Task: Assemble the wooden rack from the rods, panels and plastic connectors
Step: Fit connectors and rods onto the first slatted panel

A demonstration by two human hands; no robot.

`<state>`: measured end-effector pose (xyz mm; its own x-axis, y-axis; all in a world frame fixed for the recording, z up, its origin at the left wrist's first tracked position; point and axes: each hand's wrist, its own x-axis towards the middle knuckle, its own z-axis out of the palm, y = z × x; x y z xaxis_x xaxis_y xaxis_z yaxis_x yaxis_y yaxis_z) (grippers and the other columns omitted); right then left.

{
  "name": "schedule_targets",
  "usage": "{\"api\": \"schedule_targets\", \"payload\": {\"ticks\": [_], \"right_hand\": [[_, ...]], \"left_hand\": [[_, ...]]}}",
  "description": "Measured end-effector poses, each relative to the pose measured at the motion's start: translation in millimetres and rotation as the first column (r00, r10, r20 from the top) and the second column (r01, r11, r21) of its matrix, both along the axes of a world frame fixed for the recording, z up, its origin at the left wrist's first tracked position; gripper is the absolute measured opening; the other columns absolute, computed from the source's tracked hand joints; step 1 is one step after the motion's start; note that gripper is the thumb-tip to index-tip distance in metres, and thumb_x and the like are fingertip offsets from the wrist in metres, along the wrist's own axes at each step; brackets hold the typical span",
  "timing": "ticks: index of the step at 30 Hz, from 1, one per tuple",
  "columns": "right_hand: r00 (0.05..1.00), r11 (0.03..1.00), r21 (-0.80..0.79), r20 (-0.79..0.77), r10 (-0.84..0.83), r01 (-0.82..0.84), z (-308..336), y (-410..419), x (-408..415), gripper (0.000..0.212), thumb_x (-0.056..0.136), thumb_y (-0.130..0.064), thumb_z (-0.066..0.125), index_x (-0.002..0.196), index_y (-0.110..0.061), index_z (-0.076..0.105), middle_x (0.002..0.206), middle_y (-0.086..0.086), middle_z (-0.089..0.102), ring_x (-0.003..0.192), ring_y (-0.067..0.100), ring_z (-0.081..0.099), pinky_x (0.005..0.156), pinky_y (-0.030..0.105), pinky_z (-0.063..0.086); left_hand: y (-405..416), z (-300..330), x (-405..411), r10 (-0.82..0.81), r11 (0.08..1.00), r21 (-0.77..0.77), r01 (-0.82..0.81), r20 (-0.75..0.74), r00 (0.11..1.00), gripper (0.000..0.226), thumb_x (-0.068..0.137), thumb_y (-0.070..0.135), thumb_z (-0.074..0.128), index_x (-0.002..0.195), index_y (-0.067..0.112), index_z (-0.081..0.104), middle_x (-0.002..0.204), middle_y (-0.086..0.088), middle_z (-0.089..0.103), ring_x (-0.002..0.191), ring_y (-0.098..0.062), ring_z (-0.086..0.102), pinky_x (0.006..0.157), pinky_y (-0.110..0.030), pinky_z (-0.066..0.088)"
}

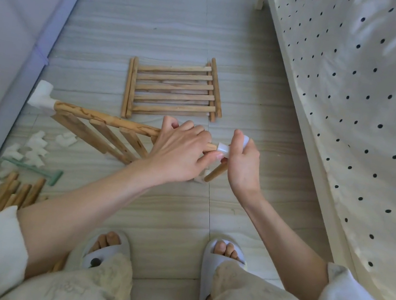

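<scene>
Two hands meet over one joint in the head view, the only view there is. The left hand (178,151) is wrapped round the end of the thick top rod (107,118) of a slatted panel (104,136) that stands tilted on the floor (186,28), fingers curled over the rod and the thumb reaching toward its tip. The right hand (242,163) pinches a white plastic connector (224,149) right at that rod end, with a short rod (215,172) hanging down from the connector; whether the top rod's tip is already inside the socket I cannot tell. At the far end of the same rod sits another white corner connector (42,98).

My read on handling: the wood looks light and stiff, so the panel should not sag when gripped at one end, but it can swing, and a hold close to the joint, as here, seems best. The plastic looks smooth and probably fits tight, so it wants a firm pinch on its body and a straight push, not a twist that could crack the socket.

Beyond the hands, a second panel stack (173,88) lies flat. Spare connectors (36,145) are scattered at the left, with loose rods (6,195) bundled just below them
</scene>
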<state>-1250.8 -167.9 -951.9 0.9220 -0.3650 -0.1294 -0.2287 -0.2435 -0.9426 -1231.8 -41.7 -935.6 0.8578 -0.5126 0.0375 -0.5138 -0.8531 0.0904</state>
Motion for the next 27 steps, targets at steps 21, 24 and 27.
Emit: {"api": "schedule_targets", "payload": {"ticks": [21, 24, 27], "right_hand": [[0.999, 0.999, -0.005, -0.027, 0.043, -0.043, -8.3, 22.8, 3.8, 0.036, 0.099, -0.035, 0.033, 0.072, -0.014, 0.041, 0.071, 0.003, 0.049, 0.074, 0.022, 0.052, 0.068, 0.034, 0.042], [0.998, 0.998, -0.016, -0.031, 0.061, -0.062, -8.4, 22.5, 6.5, 0.037, 0.099, -0.036, 0.032, 0.069, -0.016, 0.039, 0.071, 0.001, 0.049, 0.077, 0.027, 0.055, 0.070, 0.035, 0.044], [0.994, 0.995, -0.038, -0.049, 0.094, -0.096, -6.5, 15.6, 16.6, 0.039, 0.100, -0.038, 0.030, 0.069, -0.016, 0.038, 0.072, 0.003, 0.049, 0.076, 0.030, 0.058, 0.071, 0.037, 0.046]], "left_hand": [[14.3, 3.4, 3.8, 0.031, 0.978, -0.197, -0.073, -0.208, 0.978, 0.018, 0.095, 0.041, 0.043, 0.102, 0.025, 0.047, 0.086, 0.015, 0.046, 0.097, -0.011, 0.046, 0.085, -0.030, 0.015], [22.9, 9.2, 9.7, -0.013, 0.977, -0.207, -0.046, -0.274, 0.962, 0.043, 0.093, 0.043, 0.046, 0.130, 0.022, 0.039, 0.105, 0.010, 0.043, 0.100, -0.010, 0.045, 0.092, -0.029, 0.018], [44.4, 13.9, 20.3, -0.025, 0.996, -0.089, 0.005, -0.222, 0.975, 0.047, 0.089, 0.054, 0.042, 0.125, 0.025, 0.046, 0.114, 0.009, 0.038, 0.118, -0.012, 0.038, 0.100, -0.033, 0.022]]}}
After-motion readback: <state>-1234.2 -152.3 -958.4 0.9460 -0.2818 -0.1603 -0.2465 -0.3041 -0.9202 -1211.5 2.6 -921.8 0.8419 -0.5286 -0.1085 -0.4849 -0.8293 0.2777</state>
